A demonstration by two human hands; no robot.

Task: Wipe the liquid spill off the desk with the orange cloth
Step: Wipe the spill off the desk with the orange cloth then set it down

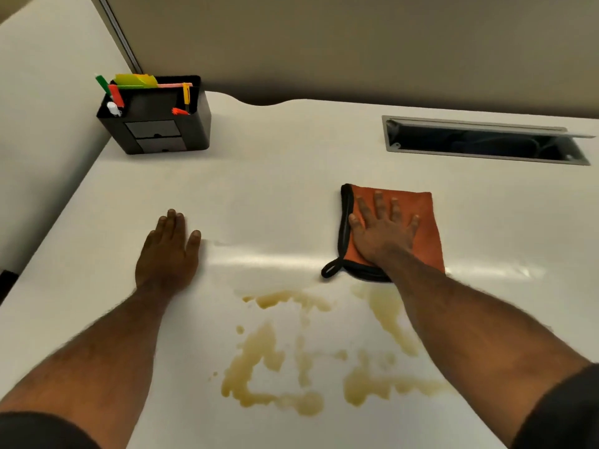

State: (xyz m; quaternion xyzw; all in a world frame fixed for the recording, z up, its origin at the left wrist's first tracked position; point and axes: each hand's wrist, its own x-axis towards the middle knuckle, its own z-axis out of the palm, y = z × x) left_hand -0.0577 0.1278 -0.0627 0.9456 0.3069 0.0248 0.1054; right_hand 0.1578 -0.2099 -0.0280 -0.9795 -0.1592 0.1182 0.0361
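Pressing right hand [382, 230] flat, fingers spread, on the orange cloth [421, 222]; nothing gripped. Spill [259, 361] lies just nearer than the wrist: drag back with even pressure. Left hand [168, 251] flat, empty, braces the desk [275, 176].

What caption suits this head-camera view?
Right hand presses the orange cloth flat beyond the brown spill; left hand rests on the desk.

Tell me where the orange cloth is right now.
In the head view the orange cloth lies flat on the desk, right of centre, under the right hand, just beyond the brown spill and nearer than the cable hatch.
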